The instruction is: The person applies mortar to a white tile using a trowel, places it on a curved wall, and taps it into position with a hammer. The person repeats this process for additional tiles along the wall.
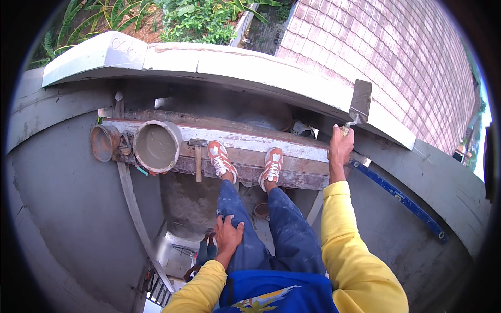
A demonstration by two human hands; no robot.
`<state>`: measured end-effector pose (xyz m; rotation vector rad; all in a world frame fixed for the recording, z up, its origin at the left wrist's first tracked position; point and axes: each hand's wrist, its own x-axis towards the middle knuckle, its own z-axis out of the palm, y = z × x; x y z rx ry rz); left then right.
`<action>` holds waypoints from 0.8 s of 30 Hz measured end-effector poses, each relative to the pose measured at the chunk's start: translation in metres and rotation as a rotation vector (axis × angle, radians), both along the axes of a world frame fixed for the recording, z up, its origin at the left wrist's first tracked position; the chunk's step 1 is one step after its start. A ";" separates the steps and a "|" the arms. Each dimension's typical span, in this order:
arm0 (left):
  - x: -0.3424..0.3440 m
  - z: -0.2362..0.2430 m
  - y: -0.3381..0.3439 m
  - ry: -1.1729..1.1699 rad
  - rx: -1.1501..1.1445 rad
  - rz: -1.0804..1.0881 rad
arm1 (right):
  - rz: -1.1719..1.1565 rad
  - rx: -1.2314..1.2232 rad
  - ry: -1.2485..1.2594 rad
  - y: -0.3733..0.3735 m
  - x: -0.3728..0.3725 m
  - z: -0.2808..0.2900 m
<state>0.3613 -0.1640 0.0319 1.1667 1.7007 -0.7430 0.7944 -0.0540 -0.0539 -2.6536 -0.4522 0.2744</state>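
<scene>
My right hand [340, 148] grips the handle of a trowel, its flat grey blade [361, 98] raised against the white ledge. My left hand [227, 237] rests on my blue-trousered leg with its fingers apart. Left of my feet, a bucket of grey mix [156, 145] stands on the plank platform [245, 175], with an orange pail [103, 145] further left. A hammer [198, 164] lies between the bucket and my left shoe. A long blue level [397, 198] extends to the right, below my right hand.
A white ledge [235, 65] crosses ahead, beyond it plants [193, 21] and a tiled roof [381, 57]. Grey plastered walls [62, 193] flank the platform. Below the planks are a drop, railings [156, 292], a small pail [262, 209] and dark shapes I cannot make out.
</scene>
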 end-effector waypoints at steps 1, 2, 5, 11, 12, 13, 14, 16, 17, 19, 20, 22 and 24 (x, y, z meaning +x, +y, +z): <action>-0.001 -0.002 0.002 -0.033 0.012 -0.002 | -0.023 0.099 -0.111 0.003 -0.033 -0.020; -0.007 -0.003 0.004 -0.039 0.025 0.011 | 0.000 0.157 -0.035 0.011 -0.069 -0.030; -0.027 -0.004 0.006 -0.061 0.009 0.045 | 0.295 0.267 0.276 0.001 -0.157 -0.062; -0.045 -0.006 -0.004 -0.058 -0.037 0.236 | 1.222 -0.394 0.610 0.079 -0.378 -0.048; -0.048 -0.006 -0.005 -0.058 -0.039 0.278 | 1.339 -0.437 0.659 0.100 -0.412 -0.052; -0.051 -0.008 -0.003 -0.069 -0.038 0.301 | 1.472 -0.388 0.586 0.113 -0.438 -0.079; -0.053 -0.008 -0.006 -0.062 -0.005 0.322 | 1.556 -0.609 0.550 0.141 -0.477 -0.090; -0.054 -0.011 -0.011 -0.089 0.062 0.378 | 1.603 -0.633 0.353 0.180 -0.527 -0.137; -0.055 -0.011 -0.013 -0.102 0.099 0.401 | 1.641 -0.548 0.286 0.195 -0.545 -0.164; -0.061 -0.013 0.001 -0.117 0.123 0.404 | 1.587 -0.664 0.313 0.234 -0.563 -0.221; -0.060 -0.010 0.000 -0.111 0.121 0.436 | 1.601 -0.706 0.340 0.235 -0.581 -0.226; -0.060 -0.012 -0.003 -0.108 0.137 0.458 | 1.462 -0.815 0.530 0.242 -0.596 -0.234; -0.062 -0.013 -0.002 -0.092 0.130 0.509 | 1.523 -0.756 0.554 0.228 -0.598 -0.223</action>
